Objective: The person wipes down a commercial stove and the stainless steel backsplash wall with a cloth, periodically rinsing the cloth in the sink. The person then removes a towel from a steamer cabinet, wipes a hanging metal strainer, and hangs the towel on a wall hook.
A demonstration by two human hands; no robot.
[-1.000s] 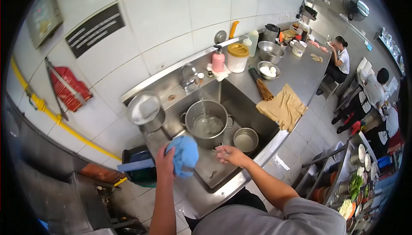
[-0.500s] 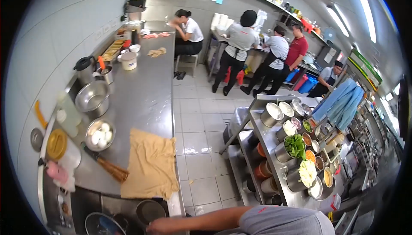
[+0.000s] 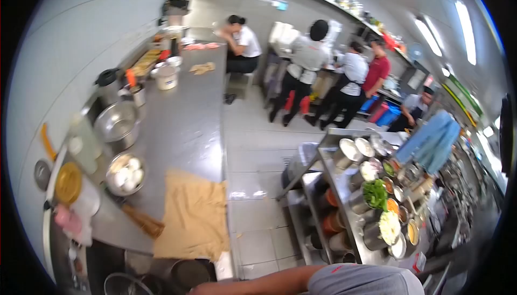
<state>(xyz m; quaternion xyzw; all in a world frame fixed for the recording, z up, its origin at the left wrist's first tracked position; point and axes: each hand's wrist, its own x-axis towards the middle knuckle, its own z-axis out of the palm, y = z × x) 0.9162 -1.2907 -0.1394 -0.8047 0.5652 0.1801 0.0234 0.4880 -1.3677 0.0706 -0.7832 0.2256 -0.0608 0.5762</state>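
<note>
The right hand, cropped at the frame's lower edge so its grip cannot be told, is just beside a small round metal pan in the sink at the steel counter's near end; the left is out of view. A wider, thin-rimmed pot sits alongside. Wrinkled tan cloth covers the counter's near right corner, beside a bristled brush.

steel counter | tan cloth (rumpled) | metal bowl | white tub

Metal pan, glossy metal counter
</note>
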